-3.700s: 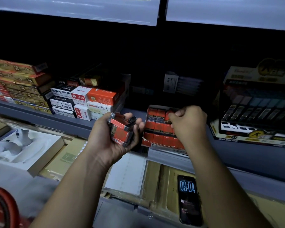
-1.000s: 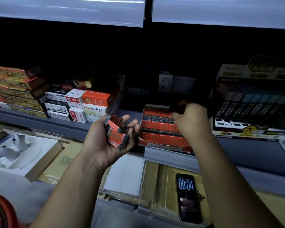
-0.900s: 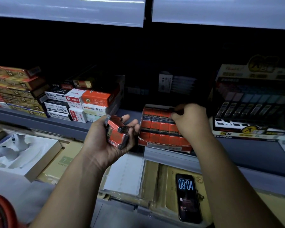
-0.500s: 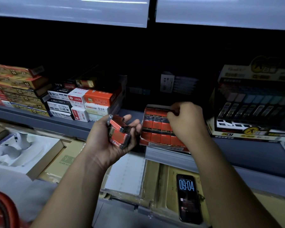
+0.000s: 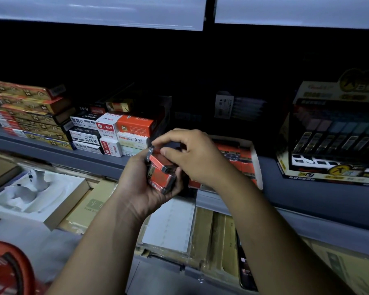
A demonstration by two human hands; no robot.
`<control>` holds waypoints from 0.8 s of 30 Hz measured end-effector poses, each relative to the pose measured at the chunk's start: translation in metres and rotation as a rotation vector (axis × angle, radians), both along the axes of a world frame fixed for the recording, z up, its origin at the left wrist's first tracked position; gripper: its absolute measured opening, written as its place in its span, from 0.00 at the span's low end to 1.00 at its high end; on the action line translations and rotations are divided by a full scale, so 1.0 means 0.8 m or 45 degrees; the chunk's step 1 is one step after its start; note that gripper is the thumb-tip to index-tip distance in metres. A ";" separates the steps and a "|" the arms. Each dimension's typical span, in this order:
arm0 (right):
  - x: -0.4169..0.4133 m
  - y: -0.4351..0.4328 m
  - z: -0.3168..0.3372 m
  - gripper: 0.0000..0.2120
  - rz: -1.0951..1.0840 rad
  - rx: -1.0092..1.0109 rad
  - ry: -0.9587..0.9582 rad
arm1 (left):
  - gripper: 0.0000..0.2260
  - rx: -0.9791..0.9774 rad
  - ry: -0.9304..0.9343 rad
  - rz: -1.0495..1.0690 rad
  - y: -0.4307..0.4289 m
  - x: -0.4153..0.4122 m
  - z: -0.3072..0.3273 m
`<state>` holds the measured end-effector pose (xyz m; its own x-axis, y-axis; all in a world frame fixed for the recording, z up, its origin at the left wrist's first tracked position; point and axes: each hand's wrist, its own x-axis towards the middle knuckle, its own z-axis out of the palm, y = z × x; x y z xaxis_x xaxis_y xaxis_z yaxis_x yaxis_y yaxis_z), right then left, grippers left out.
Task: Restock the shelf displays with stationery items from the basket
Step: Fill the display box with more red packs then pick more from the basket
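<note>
Head view:
- Left hand (image 5: 141, 188) is cupped, fingers clenched round a small stack of red boxes (image 5: 161, 177), held just in front of the shelf (image 5: 317, 201) edge.
- Right hand (image 5: 194, 160) sits over the stack, thumb and forefinger pinching the top box (image 5: 157, 161).
- Display tray (image 5: 255, 158) is on the shelf right behind the right hand, with rows of matching red boxes in it. The hand hides its left part, so I can't tell how full it is.
- Progress, my read: mid-restock of this tray. Several boxes in the left hand are left to place.
- Basket (image 5: 6, 269) is at lower left, only its red rim in shot, so what remains in it is unknown.
- Around: stacked cartons (image 5: 107, 133) left of the tray, tall display carton (image 5: 332, 141) to the right, both apart from it.
- On the counter below: white moulded insert (image 5: 30, 192) and a phone (image 5: 245, 271), half under the right forearm.
- Nothing blocks the hand-to-tray path. The shelf is dark and the tray rows look tight, so seating a box may be fiddly.
</note>
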<state>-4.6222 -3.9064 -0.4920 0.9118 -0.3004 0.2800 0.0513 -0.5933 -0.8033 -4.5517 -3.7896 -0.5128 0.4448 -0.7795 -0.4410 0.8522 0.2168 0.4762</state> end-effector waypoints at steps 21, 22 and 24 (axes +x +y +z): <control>0.009 -0.006 -0.009 0.06 -0.029 0.070 0.106 | 0.22 -0.001 0.063 -0.042 0.002 -0.001 0.001; 0.009 -0.005 -0.010 0.06 -0.048 0.074 0.085 | 0.21 -0.005 0.072 -0.043 0.002 -0.001 0.002; 0.008 -0.006 -0.010 0.06 -0.090 0.129 0.050 | 0.21 -0.005 0.072 -0.060 0.002 -0.001 0.001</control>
